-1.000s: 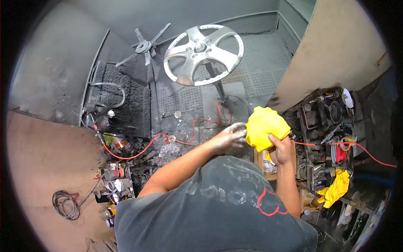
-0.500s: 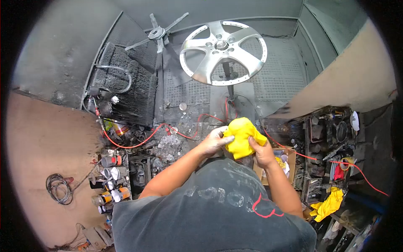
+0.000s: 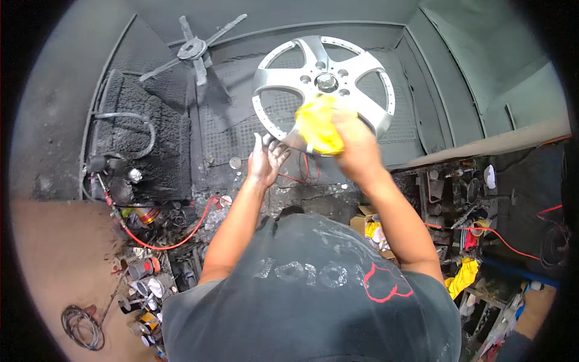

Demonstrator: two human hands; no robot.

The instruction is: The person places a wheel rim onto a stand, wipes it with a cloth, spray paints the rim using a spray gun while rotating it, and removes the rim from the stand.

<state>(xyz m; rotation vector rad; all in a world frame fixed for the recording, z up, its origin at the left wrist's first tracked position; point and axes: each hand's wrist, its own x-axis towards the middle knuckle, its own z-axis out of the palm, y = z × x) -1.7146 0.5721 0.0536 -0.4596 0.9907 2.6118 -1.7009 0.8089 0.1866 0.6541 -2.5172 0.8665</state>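
Observation:
A silver five-spoke wheel rim (image 3: 369, 66) is mounted on a stand in front of me. My right hand (image 3: 357, 142), slightly blurred, holds a crumpled yellow cloth (image 3: 319, 123) against the lower spoke, hiding part of it. My left hand (image 3: 268, 160) is at the rim's lower left edge with palm up and fingers apart. Its fingertips reach the edge, but whether they press on it I cannot tell. Pale dust or paint marks those fingers.
At the upper left stands a grey-coated cross-shaped stand (image 3: 193, 49). Below it, a spray gun (image 3: 96, 164) hangs on a red hose (image 3: 163, 247). Cups and cans (image 3: 145, 268) crowd the lower left. On the right are a cluttered shelf (image 3: 443, 199) and another yellow cloth (image 3: 463, 277).
Both hands have moved forward from near my chest to the wheel. My left hand has let go of the yellow cloth; my right hand has carried it onto the lower spoke.

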